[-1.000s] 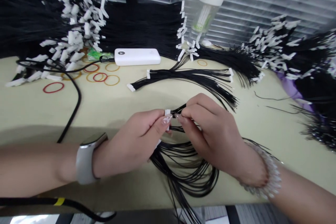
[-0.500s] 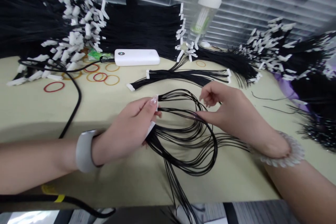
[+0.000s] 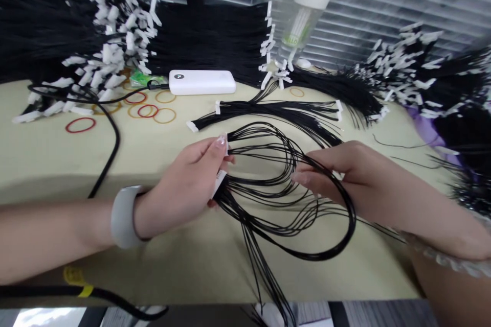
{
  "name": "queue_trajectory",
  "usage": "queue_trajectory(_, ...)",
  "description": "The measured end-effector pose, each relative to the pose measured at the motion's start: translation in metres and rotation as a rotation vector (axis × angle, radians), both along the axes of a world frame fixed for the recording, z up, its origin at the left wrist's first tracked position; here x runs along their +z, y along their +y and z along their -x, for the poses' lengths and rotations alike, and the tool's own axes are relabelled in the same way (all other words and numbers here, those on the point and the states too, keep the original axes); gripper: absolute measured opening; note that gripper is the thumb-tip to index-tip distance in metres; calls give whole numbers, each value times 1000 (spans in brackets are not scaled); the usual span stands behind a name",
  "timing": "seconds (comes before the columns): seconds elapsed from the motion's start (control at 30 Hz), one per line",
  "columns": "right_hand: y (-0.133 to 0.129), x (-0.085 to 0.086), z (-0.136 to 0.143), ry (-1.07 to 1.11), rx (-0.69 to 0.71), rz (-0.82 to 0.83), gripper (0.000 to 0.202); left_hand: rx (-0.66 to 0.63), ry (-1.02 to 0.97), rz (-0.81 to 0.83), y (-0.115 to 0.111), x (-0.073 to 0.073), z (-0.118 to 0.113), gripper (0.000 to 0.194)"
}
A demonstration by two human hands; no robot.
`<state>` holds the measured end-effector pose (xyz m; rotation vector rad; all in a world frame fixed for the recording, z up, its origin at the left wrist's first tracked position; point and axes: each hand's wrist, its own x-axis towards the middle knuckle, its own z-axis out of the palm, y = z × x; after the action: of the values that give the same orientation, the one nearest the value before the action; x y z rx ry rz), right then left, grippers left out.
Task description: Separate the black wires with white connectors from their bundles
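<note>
White connectors at the end of a black wire bundle (image 3: 326, 255) are pinched in my left hand (image 3: 187, 179), which wears a grey band. One white connector (image 3: 219, 184) shows below my thumb. From there the wires curve rightward in loops, and several loose ends hang over the table's front edge. My right hand (image 3: 333, 173), with a clear beaded bracelet, has its fingers closed around the upper strands of the loop. Behind the hands, another wire bundle (image 3: 261, 108) with white connectors lies flat on the table.
A white power bank (image 3: 202, 83) with a black cable and red and yellow rubber bands (image 3: 80, 124) lie behind on the left. Piles of black wires (image 3: 215, 36) line the back. A clear bottle (image 3: 301, 23) stands by the blinds. A thick cable (image 3: 115, 296) crosses the front left.
My right hand has moved right and slightly down and has closed on the wires. The wire loop has widened to the right. My left hand has hardly moved.
</note>
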<state>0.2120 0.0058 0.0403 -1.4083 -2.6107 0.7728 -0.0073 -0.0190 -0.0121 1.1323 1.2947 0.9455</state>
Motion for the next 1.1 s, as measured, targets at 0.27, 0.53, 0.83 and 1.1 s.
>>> queue_trajectory(0.27,3,2,0,44,66,-25,19,3,-9,10,1,-3,1,34)
queue_trajectory(0.53,7,21,-10,324,525,522,31,-30,-6,-33,0,-1,1,33)
queue_trajectory(0.83,-14,-28,30,293,330,-142,13,-39,91,-62,0,6,0,34)
queue_trajectory(1.1,-24,-22,31,297,310,-320,1,-13,78,-77,1,3,-1,34)
